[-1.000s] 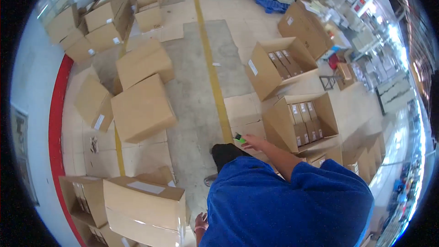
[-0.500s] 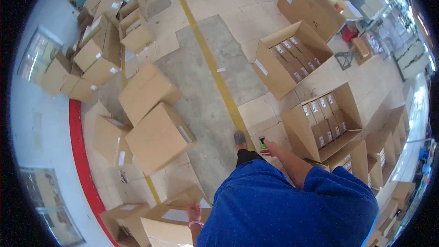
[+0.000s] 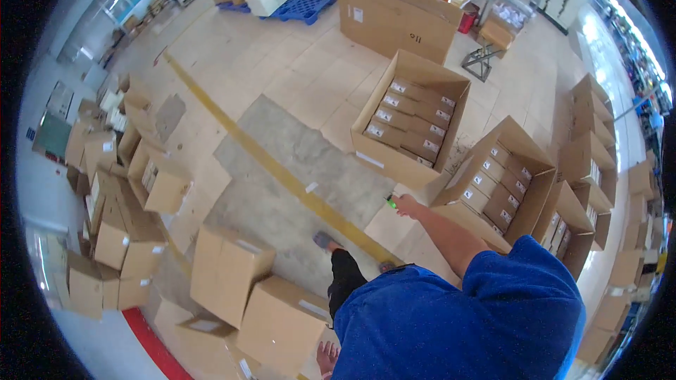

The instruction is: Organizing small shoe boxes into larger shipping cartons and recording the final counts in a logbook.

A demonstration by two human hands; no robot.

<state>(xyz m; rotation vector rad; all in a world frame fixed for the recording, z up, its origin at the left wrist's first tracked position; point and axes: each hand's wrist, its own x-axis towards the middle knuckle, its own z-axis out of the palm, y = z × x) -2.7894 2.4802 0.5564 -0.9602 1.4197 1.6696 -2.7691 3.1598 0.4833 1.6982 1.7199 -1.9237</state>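
Observation:
My right hand [image 3: 406, 205] is closed around a small black and bright green object [image 3: 391, 201], too small to name. It is held out over the floor, left of an open carton [image 3: 442, 207] packed with smaller boxes. Low in the head view, my left hand [image 3: 327, 359] shows at the right side of a closed brown carton [image 3: 278, 327]. Its fingers look apart with nothing in them; I cannot tell whether they touch the carton. A second closed carton [image 3: 222, 271] stands just beyond.
Another filled open carton [image 3: 373, 157] stands ahead right, before a large carton [image 3: 394, 28] used as a table. More cartons [image 3: 116, 239] are piled along the left wall. A yellow line [image 3: 271, 165] crosses the floor. Blue pallets [image 3: 306, 3] lie far ahead.
My view has turned to the right and I have stepped forward, one foot ahead. My left hand has left the open carton flaps. My right hand still holds the green and black object.

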